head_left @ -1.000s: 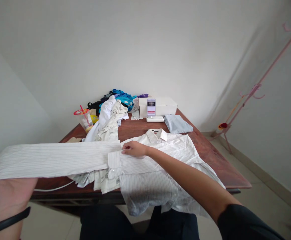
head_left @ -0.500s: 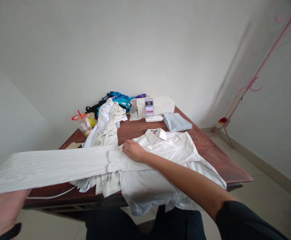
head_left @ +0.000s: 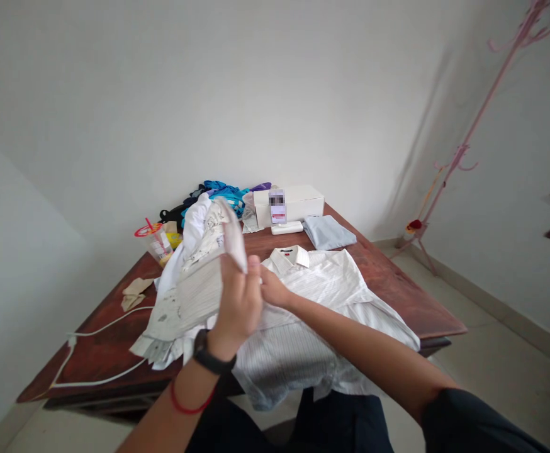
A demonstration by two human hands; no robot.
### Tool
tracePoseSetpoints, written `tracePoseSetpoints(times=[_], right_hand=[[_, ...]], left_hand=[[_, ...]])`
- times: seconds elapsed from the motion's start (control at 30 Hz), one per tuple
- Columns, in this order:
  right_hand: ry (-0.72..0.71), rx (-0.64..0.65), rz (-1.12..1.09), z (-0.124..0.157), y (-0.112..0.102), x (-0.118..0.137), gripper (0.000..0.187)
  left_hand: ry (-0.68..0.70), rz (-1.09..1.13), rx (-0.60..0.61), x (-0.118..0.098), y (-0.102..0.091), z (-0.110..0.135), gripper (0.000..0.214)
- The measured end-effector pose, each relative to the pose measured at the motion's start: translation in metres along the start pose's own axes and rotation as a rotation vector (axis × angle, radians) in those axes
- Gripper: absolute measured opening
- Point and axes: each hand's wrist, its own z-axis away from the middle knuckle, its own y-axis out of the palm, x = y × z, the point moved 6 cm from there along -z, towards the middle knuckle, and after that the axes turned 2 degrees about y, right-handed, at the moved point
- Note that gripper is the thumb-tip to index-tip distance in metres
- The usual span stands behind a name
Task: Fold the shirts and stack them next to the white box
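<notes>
On the brown table (head_left: 388, 270), I log the striped white shirt (head_left: 322, 283) lying flat, collar away, my left hand (head_left: 240, 302) clamped on its sleeve (head_left: 199, 292), my right hand (head_left: 275, 290) resting on the shirt with its fingers hidden, so their state cannot be told.

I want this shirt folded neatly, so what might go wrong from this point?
The striped shirt hangs over the table's front edge, so a tug might drag it down. The left hand holds the sleeve right beside the crumpled pile; the two could tangle. The right hand rests on only one spot, so the fabric around it may crease.
</notes>
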Motion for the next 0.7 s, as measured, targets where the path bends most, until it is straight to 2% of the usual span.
tracePoseSetpoints(times=[0.03, 0.1, 0.17, 0.23, 0.3, 0.37, 0.43, 0.53, 0.63, 0.7], right_hand=[[0.101, -0.003, -0.196, 0.013, -0.021, -0.007, 0.043], [0.332, -0.093, -0.551, 0.048, -0.068, -0.025, 0.04], [0.477, -0.108, -0.785, 0.083, -0.104, -0.037, 0.043], [0.585, -0.097, -0.844, 0.111, -0.125, -0.045, 0.047], [0.612, -0.093, -0.771, 0.124, -0.133, -0.049, 0.041], [0.562, -0.09, -0.664, 0.124, -0.133, -0.049, 0.031], [0.495, -0.114, -0.597, 0.119, -0.135, -0.047, 0.026], [0.489, -0.269, -0.537, 0.113, -0.154, -0.047, 0.021], [0.535, -0.433, -0.487, 0.114, -0.185, -0.048, 0.019], [0.538, -0.482, -0.493, 0.114, -0.202, -0.047, 0.018]], left_hand=[[0.015, -0.067, 0.071, 0.0, 0.019, 0.002, 0.054], [0.09, -0.24, 0.362, 0.003, 0.069, 0.015, 0.061], [0.069, -0.352, 0.6, 0.015, 0.114, 0.037, 0.067], [0.061, -0.386, 0.743, 0.022, 0.145, 0.059, 0.071], [0.09, -0.369, 0.788, 0.019, 0.159, 0.076, 0.073], [0.12, -0.326, 0.75, 0.008, 0.156, 0.085, 0.074], [0.161, -0.247, 0.708, -0.004, 0.141, 0.091, 0.073], [0.276, -0.08, 0.793, -0.017, 0.116, 0.107, 0.066], [0.292, -0.077, 0.876, -0.006, 0.097, 0.12, 0.058], [0.221, -0.21, 0.821, 0.011, 0.087, 0.121, 0.056]])
